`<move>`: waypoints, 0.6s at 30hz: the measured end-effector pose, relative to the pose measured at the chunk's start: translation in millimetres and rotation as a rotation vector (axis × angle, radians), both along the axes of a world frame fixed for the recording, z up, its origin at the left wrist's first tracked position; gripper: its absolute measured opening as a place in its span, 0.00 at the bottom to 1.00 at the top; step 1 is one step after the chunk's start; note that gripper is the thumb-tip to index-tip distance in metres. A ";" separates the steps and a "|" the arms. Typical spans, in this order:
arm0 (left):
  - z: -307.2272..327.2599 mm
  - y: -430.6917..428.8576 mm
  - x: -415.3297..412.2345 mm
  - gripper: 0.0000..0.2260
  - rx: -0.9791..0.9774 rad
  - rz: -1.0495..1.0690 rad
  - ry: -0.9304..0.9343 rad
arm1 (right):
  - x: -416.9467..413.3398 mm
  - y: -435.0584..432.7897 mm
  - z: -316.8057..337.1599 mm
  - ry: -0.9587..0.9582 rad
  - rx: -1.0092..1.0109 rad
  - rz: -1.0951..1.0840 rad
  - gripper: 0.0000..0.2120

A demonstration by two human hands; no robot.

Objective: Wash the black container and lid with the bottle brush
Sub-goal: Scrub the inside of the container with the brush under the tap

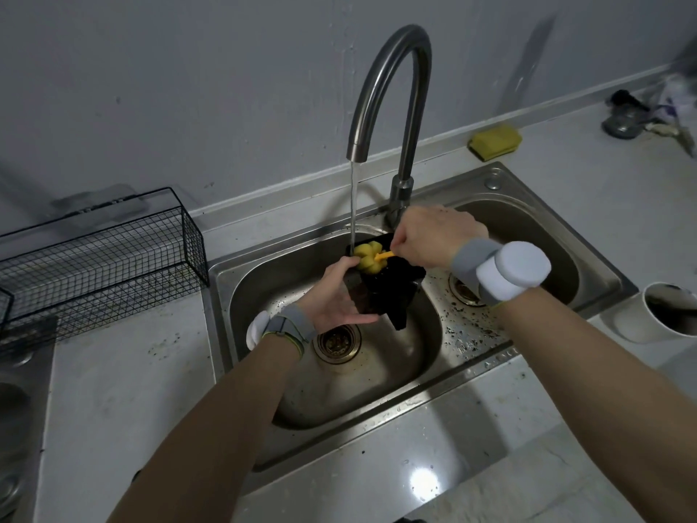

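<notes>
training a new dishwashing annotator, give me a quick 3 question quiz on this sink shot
1. True or false: water is running from the faucet.
2. Which hand grips the bottle brush? A) left hand B) right hand
3. Fill in: the black container is held over the ____ basin of the sink, as the camera sees it.

Key: 1 true; 2 B; 3 left.
</notes>
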State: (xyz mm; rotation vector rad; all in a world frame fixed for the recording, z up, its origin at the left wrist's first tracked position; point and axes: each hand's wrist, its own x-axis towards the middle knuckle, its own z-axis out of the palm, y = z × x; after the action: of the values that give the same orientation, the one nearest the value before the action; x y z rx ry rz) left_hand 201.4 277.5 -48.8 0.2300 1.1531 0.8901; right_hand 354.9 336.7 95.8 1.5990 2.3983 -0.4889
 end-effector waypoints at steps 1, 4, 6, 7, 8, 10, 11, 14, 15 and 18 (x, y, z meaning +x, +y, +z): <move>-0.7 2.1 3.4 0.27 0.003 0.009 -0.019 | 2.5 -1.7 2.0 0.001 0.011 0.004 0.16; -3.0 6.4 13.2 0.28 0.008 0.044 -0.090 | 14.2 -2.8 8.5 0.015 0.017 0.002 0.14; -3.5 5.7 19.8 0.27 0.022 0.042 -0.142 | 23.6 -1.8 11.7 0.020 -0.007 0.012 0.11; -4.1 4.6 22.4 0.26 0.039 0.035 -0.164 | 27.3 -0.9 12.3 0.023 -0.023 0.023 0.10; -4.9 3.7 24.7 0.24 0.054 0.038 -0.180 | 30.5 0.0 12.0 0.030 -0.038 0.032 0.09; -4.7 2.7 25.1 0.22 0.063 0.082 -0.192 | 33.5 1.6 11.3 0.050 -0.072 0.044 0.07; -3.9 2.3 22.6 0.22 0.059 0.112 -0.181 | 33.2 2.2 10.6 0.052 -0.093 0.051 0.07; 2.9 1.6 9.6 0.28 0.059 0.159 -0.061 | 27.2 3.3 5.7 0.008 -0.132 0.067 0.07; 5.9 0.2 4.4 0.28 0.078 0.166 -0.003 | 23.8 2.9 2.8 -0.019 -0.136 0.068 0.08; 10.9 -7.7 -7.8 0.26 0.111 0.237 0.154 | 15.5 2.4 -10.4 -0.066 -0.087 0.030 0.11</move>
State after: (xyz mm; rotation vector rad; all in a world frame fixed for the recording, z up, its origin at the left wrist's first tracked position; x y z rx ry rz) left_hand 193.6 269.9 -37.9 0.2598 1.2926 1.1633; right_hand 370.4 339.1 85.3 1.5171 2.3168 -0.5189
